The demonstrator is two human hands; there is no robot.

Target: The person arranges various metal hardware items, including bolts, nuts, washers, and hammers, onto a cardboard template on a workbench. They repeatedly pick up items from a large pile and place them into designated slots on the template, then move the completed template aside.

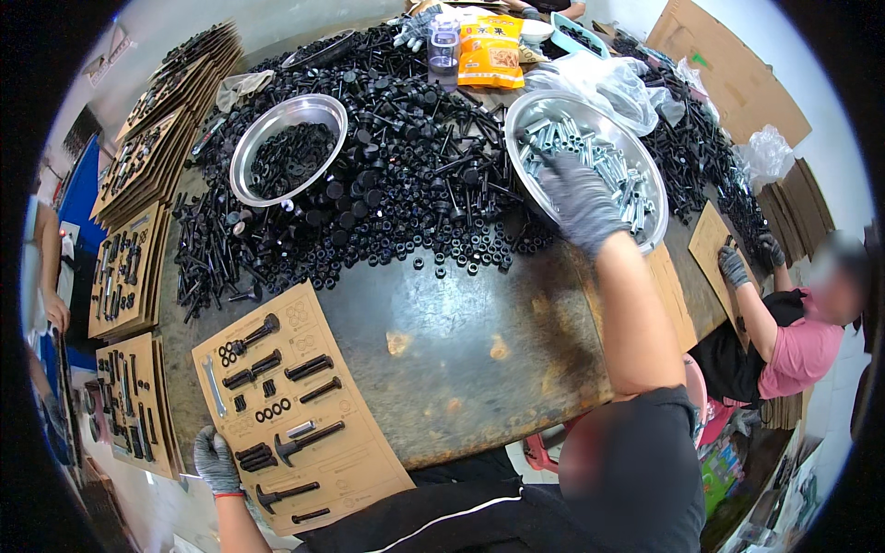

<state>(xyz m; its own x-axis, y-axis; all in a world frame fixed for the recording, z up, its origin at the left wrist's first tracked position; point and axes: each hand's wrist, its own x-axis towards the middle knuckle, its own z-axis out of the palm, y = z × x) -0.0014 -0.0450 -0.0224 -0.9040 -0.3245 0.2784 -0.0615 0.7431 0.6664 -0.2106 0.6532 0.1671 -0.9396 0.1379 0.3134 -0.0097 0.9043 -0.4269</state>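
My left hand [218, 461], in a grey glove, is closed on the near left edge of a brown cardboard sheet [373, 461]. Fixed on that sheet are black bolts [318, 442], black nuts and rings, a small wrench [213, 387] and a short silver sleeve [300, 429]. To the right, my gloved right hand [583, 205] reaches into a metal bowl [578, 103] of silver tubes [613, 164]. Its fingertips are blurred against the tubes, so whether any is gripped cannot be made out.
A heap of black bolts and nuts [396, 157] covers the table's far part. A second metal bowl [241, 175] holds black rings. Filled cardboard sheets [129, 244] stack up at left. An orange packet [489, 51] stands behind. A co-worker in pink [797, 355] works at right.
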